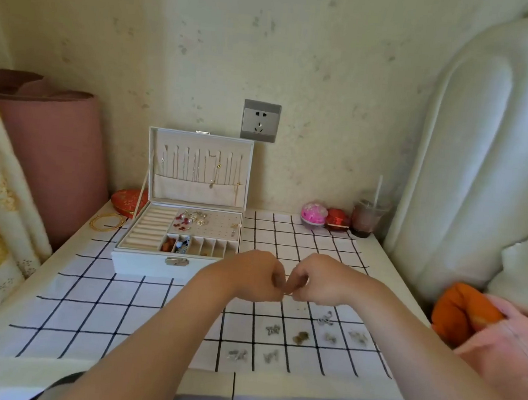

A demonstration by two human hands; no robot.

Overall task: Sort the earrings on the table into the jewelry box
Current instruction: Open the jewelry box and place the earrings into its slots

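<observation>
1. I see the left hand [254, 275] and right hand [324, 281] curled, fingertips [295, 295] pinching a small piece [287, 293].
2. Earrings [300, 337] lie just below the fingers.
3. The open jewelry box [142, 264] sits up-left of them.

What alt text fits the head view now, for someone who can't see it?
The left hand and right hand meet above the grid tablecloth, fingers pinching a small item. An open white jewelry box sits to their left; loose earrings lie nearer the camera.

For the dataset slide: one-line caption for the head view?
Left hand and right hand meet fingertip to fingertip above the checked cloth, open jewelry box to their left, loose earrings nearer.
</observation>
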